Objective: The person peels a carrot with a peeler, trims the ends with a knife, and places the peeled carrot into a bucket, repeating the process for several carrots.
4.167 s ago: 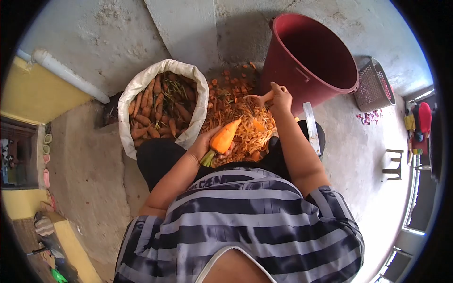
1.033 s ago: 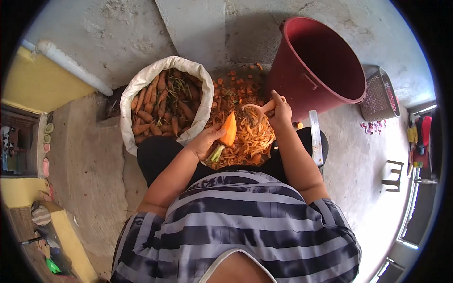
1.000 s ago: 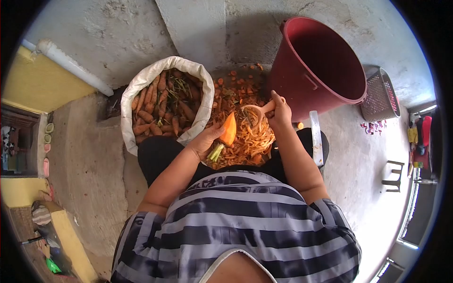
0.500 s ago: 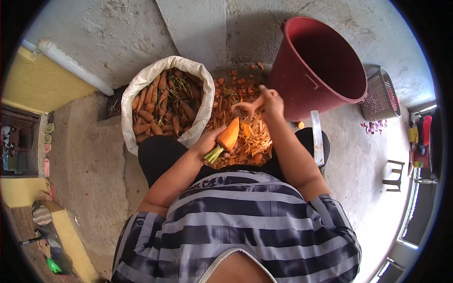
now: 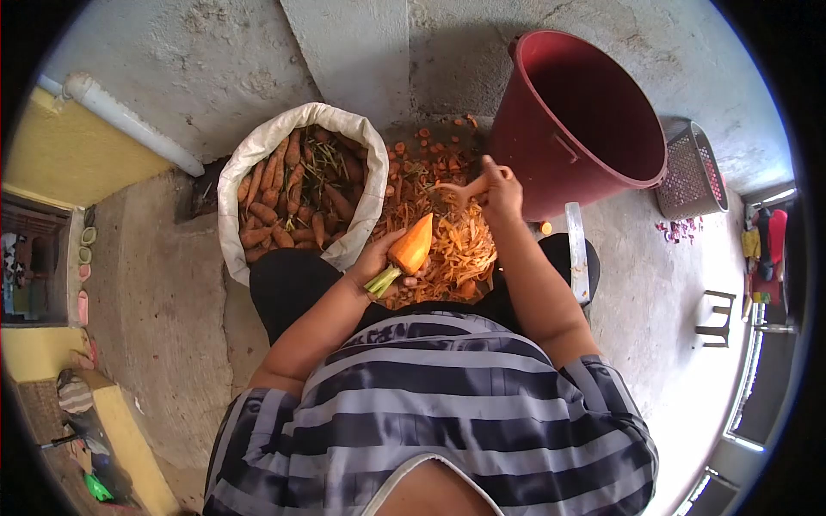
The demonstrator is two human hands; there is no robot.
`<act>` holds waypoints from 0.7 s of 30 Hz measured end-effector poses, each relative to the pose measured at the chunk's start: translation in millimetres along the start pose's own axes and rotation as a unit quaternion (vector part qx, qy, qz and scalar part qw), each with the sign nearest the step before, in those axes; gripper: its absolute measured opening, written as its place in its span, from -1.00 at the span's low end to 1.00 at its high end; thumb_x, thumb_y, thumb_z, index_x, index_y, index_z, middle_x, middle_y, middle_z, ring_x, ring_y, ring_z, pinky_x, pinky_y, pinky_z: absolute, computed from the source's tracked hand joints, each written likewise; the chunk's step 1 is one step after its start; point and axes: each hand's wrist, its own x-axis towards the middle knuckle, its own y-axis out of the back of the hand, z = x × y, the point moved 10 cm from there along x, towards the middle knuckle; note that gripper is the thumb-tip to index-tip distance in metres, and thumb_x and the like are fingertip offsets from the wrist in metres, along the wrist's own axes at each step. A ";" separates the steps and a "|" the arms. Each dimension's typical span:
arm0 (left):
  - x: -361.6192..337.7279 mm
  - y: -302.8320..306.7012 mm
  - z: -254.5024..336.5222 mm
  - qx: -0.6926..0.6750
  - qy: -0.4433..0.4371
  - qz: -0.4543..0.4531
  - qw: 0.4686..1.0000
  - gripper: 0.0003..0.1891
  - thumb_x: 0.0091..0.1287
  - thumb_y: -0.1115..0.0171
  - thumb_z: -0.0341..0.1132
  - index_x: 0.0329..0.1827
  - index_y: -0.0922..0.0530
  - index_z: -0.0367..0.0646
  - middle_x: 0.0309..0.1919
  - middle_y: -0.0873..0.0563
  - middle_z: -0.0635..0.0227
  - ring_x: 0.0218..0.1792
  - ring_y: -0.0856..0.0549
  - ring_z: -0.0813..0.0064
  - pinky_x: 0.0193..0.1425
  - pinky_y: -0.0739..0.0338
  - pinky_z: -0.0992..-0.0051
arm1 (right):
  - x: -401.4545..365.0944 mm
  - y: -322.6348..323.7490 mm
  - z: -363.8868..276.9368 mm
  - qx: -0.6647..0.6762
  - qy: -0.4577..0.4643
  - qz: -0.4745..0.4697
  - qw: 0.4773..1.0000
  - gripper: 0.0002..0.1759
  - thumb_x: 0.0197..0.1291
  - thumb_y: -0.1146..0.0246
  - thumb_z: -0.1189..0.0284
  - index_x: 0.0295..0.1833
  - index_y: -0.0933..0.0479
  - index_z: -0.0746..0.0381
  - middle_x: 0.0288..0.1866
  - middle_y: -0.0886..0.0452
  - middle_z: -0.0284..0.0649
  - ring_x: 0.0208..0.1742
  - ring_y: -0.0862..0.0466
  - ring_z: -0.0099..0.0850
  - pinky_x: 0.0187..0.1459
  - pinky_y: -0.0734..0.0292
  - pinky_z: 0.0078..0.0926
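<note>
My left hand (image 5: 375,259) is closed around a thick orange carrot (image 5: 410,245), its pointed end up and its green stem stub towards me. Most of the carrot's visible skin is off. To the right and above, my right hand (image 5: 502,191) grips an orange Y-shaped peeler (image 5: 463,190), whose forked head points left, apart from the carrot. Beneath both hands lies a heap of carrot peelings (image 5: 456,258), with cut carrot ends strewn behind it.
A white sack (image 5: 231,202) full of unpeeled carrots (image 5: 295,185) stands at left. To the right is a tall red bin (image 5: 533,146), with a grey basket (image 5: 688,176) beyond it. A long blade-like strip (image 5: 576,245) rests beside my right knee. A concrete wall (image 5: 361,52) rises behind.
The carrot has turned slightly in my left hand and tilts a little differently. My right hand has shifted slightly, and the peeler's forked head has turned.
</note>
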 end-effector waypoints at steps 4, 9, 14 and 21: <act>-1.3 13.0 2.3 -0.002 -0.006 0.033 0.999 -0.54 0.37 0.15 -0.04 0.07 -0.35 -0.28 -0.27 -0.57 0.12 -0.32 -0.61 0.33 -0.49 -0.50 0.51 | -20.0 -5.6 -10.5 0.032 -0.007 -0.032 0.999 -0.68 0.12 -0.28 0.24 -0.46 -0.31 0.14 -0.63 -0.31 -0.35 -0.70 -0.30 -0.54 -0.71 -0.19 -0.54; 0.5 18.4 15.3 0.087 -0.057 0.087 0.991 -0.57 0.36 0.11 -0.03 0.02 -0.40 -0.24 -0.28 -0.61 0.18 -0.36 -0.65 0.38 -0.51 -0.56 0.47 | -82.4 -56.8 4.7 0.025 -0.043 -0.179 0.983 -0.70 0.09 -0.30 0.26 -0.46 -0.33 0.13 -0.64 -0.34 -0.36 -0.73 -0.30 -0.57 -0.74 -0.19 -0.57; 1.9 18.3 11.7 0.088 -0.037 0.075 0.993 -0.56 0.36 0.10 -0.02 0.05 -0.36 -0.23 -0.28 -0.58 0.13 -0.36 -0.62 0.36 -0.52 -0.54 0.51 | -54.7 -44.6 10.2 -0.011 -0.031 -0.136 0.990 -0.71 0.10 -0.30 0.30 -0.46 -0.34 0.17 -0.67 -0.34 -0.35 -0.73 -0.33 -0.56 -0.74 -0.20 -0.57; -2.3 26.0 4.6 0.021 -0.016 0.053 0.998 -0.55 0.37 0.12 -0.06 0.15 -0.29 -0.23 -0.24 -0.54 0.07 -0.36 -0.60 0.30 -0.51 -0.54 0.53 | 13.4 41.5 -18.0 0.009 0.040 0.046 0.998 -0.68 0.06 -0.33 0.25 -0.46 -0.34 0.17 -0.65 -0.33 -0.33 -0.71 -0.30 -0.54 -0.71 -0.19 -0.52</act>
